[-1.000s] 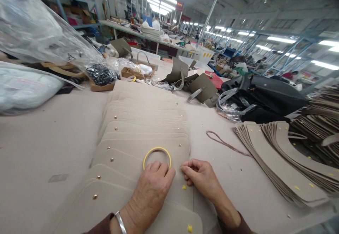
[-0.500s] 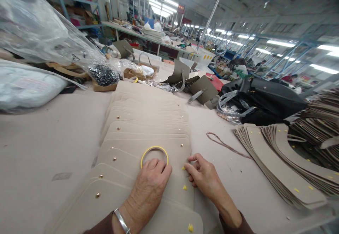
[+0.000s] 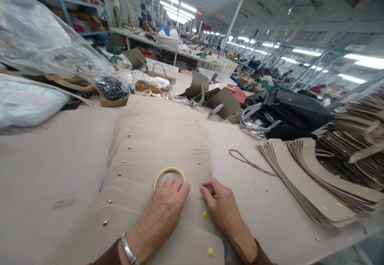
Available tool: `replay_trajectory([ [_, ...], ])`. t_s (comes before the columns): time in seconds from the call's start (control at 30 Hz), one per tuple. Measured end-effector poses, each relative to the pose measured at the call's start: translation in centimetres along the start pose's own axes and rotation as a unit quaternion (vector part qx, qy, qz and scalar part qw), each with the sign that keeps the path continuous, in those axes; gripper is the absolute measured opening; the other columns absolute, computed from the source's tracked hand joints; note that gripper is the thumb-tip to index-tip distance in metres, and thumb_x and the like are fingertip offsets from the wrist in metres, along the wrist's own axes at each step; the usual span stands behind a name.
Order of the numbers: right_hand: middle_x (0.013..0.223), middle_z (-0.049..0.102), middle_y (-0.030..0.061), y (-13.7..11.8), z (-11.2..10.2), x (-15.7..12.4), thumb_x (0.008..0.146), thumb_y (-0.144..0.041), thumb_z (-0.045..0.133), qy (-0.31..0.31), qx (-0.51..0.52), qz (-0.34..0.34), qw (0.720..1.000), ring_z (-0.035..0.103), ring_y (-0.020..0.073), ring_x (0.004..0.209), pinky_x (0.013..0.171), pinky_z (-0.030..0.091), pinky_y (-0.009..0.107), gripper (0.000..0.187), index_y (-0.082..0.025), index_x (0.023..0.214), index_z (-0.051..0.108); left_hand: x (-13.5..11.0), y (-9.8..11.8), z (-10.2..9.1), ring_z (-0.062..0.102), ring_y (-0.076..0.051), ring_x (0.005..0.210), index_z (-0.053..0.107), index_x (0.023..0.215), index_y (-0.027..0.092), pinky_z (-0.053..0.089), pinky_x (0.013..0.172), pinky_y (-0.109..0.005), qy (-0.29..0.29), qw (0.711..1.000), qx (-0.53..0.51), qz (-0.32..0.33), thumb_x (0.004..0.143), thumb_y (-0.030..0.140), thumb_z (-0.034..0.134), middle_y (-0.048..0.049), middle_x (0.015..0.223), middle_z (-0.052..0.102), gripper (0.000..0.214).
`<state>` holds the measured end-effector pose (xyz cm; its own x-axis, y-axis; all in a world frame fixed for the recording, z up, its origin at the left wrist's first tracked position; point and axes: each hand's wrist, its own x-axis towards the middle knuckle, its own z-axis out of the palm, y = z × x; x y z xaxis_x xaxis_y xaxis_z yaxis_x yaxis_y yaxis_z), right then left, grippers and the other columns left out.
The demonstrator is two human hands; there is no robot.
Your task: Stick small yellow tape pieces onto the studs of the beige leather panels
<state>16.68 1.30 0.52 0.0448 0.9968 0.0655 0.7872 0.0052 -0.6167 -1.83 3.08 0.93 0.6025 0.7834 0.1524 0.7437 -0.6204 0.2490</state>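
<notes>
A fanned row of beige leather panels (image 3: 162, 145) with small brass studs lies on the table before me. My left hand (image 3: 166, 209) rests flat on a near panel, fingers stretched out, fingertips on a yellow tape ring (image 3: 169, 175). My right hand (image 3: 219, 205) is beside it at the panel's right edge, thumb and fingers pinched together on something too small to make out. Small yellow tabs (image 3: 204, 214) sit on the near panels by my right wrist.
Stacks of curved beige pieces (image 3: 312, 177) lie at the right, with a loose brown cord (image 3: 249, 162) on the table (image 3: 45, 165) between. Black bags (image 3: 297, 113), olive bag parts (image 3: 225, 103) and plastic-wrapped bundles (image 3: 39, 45) crowd the far side.
My right hand has shifted slightly left toward the panel edge and closed its pinch there. My left hand stays on the yellow ring. The view drifted a little.
</notes>
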Motion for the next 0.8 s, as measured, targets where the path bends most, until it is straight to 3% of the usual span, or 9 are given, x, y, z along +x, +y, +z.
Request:
replay_trajectory([
  [0.13, 0.068, 0.068, 0.0003, -0.3, -0.9, 0.1, 0.085, -0.017, 0.052, -0.04, 0.007, -0.013, 0.999, 0.06, 0.0137, 0.062, 0.061, 0.04, 0.022, 0.018, -0.018, 0.076, 0.067, -0.2, -0.2, -0.4, 0.049, -0.021, 0.075, 0.053, 0.084, 0.018, 0.042, 0.066, -0.034, 0.026, 0.999, -0.038, 0.022, 0.092, 0.007, 0.039, -0.0039, 0.082, 0.054, 0.019],
  [0.3, 0.053, 0.061, -0.0026, 0.1, -2.6, 0.0, 0.081, -0.019, 0.058, -0.175, -0.003, 0.004, 0.985, 0.054, 0.0122, 0.052, 0.048, 0.031, 0.022, 0.023, -0.017, 0.06, 0.067, -0.4, -0.5, -0.3, 0.053, -0.018, 0.069, 0.054, 0.087, 0.018, 0.045, 0.062, -0.03, 0.121, 0.985, -0.113, 0.056, 0.097, 0.013, 0.034, -0.0023, 0.075, 0.055, 0.023],
  [0.37, 0.058, 0.064, -0.001, 0.1, -3.2, 0.0, 0.084, -0.019, 0.056, -0.136, 0.012, -0.016, 0.991, 0.056, 0.0132, 0.056, 0.052, 0.035, 0.022, 0.025, -0.016, 0.063, 0.068, -0.5, -0.6, 0.0, 0.058, -0.016, 0.07, 0.056, 0.098, 0.018, 0.049, 0.063, -0.026, 0.159, 0.972, -0.151, 0.083, 0.098, 0.015, 0.035, -0.002, 0.076, 0.059, 0.022],
  [0.47, 0.079, 0.071, 0.0025, -0.7, -3.6, -0.1, 0.087, -0.019, 0.055, -0.037, 0.087, -0.067, 0.993, 0.062, 0.0152, 0.071, 0.065, 0.044, 0.023, 0.017, -0.017, 0.087, 0.072, -0.6, -0.6, 0.3, 0.065, -0.014, 0.078, 0.051, 0.121, 0.018, 0.054, 0.07, -0.023, 0.2, 0.955, -0.187, 0.115, 0.098, 0.018, 0.039, -0.004, 0.086, 0.067, 0.026],
  [0.57, 0.085, 0.07, 0.0038, -1.9, -3.3, -0.5, 0.086, -0.015, 0.057, -0.038, 0.148, -0.148, 0.977, 0.062, 0.015, 0.074, 0.07, 0.047, 0.024, 0.019, -0.019, 0.1, 0.069, -0.6, -0.5, 0.4, 0.067, -0.015, 0.091, 0.035, 0.14, 0.014, 0.056, 0.078, -0.023, 0.203, 0.952, -0.19, 0.128, 0.099, 0.018, 0.039, -0.0084, 0.106, 0.069, 0.042],
  [0.67, 0.086, 0.068, 0.0056, -2.8, -2.8, -0.6, 0.086, -0.012, 0.056, -0.024, 0.148, -0.215, 0.965, 0.061, 0.0156, 0.074, 0.071, 0.048, 0.026, 0.022, -0.018, 0.105, 0.066, -0.6, -0.4, 0.4, 0.068, -0.014, 0.095, 0.027, 0.144, 0.013, 0.056, 0.079, -0.022, 0.199, 0.957, -0.173, 0.118, 0.1, 0.018, 0.037, -0.01, 0.114, 0.068, 0.045],
  [0.8, 0.077, 0.067, 0.0048, -2.9, -2.0, -0.5, 0.086, -0.01, 0.051, 0.011, 0.104, -0.251, 0.962, 0.06, 0.0155, 0.072, 0.068, 0.047, 0.025, 0.017, -0.017, 0.091, 0.065, -0.7, -0.4, 0.9, 0.069, -0.014, 0.094, 0.033, 0.14, 0.011, 0.055, 0.078, -0.019, 0.214, 0.959, -0.137, 0.124, 0.101, 0.022, 0.036, -0.0102, 0.113, 0.069, 0.04],
])
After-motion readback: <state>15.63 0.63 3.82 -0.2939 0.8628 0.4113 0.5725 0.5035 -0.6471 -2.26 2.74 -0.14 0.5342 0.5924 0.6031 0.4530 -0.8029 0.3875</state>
